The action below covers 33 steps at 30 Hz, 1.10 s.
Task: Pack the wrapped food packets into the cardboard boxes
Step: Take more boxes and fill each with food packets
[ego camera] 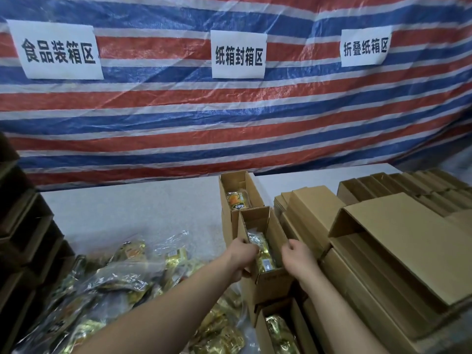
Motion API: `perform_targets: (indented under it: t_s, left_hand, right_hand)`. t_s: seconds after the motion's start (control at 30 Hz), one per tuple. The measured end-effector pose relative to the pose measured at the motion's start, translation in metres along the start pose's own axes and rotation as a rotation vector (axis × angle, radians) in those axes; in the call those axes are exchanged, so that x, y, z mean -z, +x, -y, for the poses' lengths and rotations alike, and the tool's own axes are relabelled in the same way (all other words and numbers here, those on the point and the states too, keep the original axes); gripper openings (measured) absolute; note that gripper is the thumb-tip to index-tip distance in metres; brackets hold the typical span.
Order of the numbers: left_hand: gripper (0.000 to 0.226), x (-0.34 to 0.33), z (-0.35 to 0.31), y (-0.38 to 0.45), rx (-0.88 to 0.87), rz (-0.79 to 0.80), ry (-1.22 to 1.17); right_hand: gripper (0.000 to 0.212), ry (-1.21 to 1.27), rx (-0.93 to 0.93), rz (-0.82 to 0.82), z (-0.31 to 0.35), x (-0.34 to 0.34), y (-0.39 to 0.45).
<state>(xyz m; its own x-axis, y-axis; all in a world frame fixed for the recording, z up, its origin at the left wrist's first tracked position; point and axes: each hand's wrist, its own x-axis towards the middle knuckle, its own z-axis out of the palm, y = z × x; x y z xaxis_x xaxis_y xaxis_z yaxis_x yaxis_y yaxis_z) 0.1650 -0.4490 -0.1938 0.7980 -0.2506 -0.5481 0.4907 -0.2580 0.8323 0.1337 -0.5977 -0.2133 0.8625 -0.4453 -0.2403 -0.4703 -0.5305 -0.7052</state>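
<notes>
- Because the middle cardboard box (265, 251) is narrow and tall, I steady it from both sides: my left hand (242, 254) sits at its left wall and my right hand (297, 254) at its right wall.
- My left fingers curl over the left rim, seemingly gripping that wall; the tips are hidden inside, so I cannot tell whether they also touch the packet.
- My right fingers are bent at the right rim; whether they pinch the cardboard or only rest on it I cannot tell.
- One gold wrapped food packet (264, 259) lies lengthwise inside this box, its clear end toward the far wall, so it fits the slot.
- Behind it stands a far box (238, 190), touching, with an orange-labelled packet (237, 200) in it; a near box (277, 328) in front holds another gold packet (279, 333). Lined up so, filled boxes stay together.
- Loose packets wait in a heap (122, 277) on the white table (127, 208) at my left, near that hand for the next pick.
- Flat and folded empty cartons (398, 238) are stacked on my right.
- I judge this box is being settled before more goes in.
</notes>
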Motion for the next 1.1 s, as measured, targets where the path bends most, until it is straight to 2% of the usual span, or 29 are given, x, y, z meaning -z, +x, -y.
perform_targets:
  t_s: [0.23, 0.33, 0.53, 0.67, 0.83, 0.9, 1.1]
  left_hand:
    - [0.027, -0.0029, 0.0021, 0.0061, 0.001, -0.005, -0.023]
    - [0.023, -0.0031, 0.0019, 0.0058, 0.005, 0.005, -0.044]
    - [0.016, -0.0028, 0.0002, 0.0038, 0.006, 0.016, -0.066]
    - [0.023, -0.0045, 0.0028, 0.0041, 0.009, 0.003, -0.062]
    - [0.02, -0.0047, 0.0027, 0.0053, 0.015, -0.008, -0.05]
    - [0.024, -0.0046, 0.0038, 0.0058, 0.018, -0.011, -0.046]
    - [0.045, 0.0, 0.0088, 0.0081, 0.03, 0.017, -0.04]
  right_hand:
    - [0.02, -0.008, 0.041, 0.011, -0.0056, -0.0008, 0.0037]
    - [0.028, -0.002, 0.042, 0.006, -0.0072, 0.0001, 0.005]
    - [0.032, 0.018, 0.07, -0.031, -0.0064, 0.0017, 0.0067]
    - [0.036, 0.02, 0.079, -0.041, -0.0099, -0.0001, 0.0055]
    - [0.035, 0.042, 0.054, -0.023, -0.0093, 0.0012, 0.0065]
    - [0.031, 0.064, 0.043, -0.01, -0.0085, 0.0013, 0.0061]
    - [0.046, 0.128, -0.012, -0.013, -0.0053, 0.0003, 0.0036]
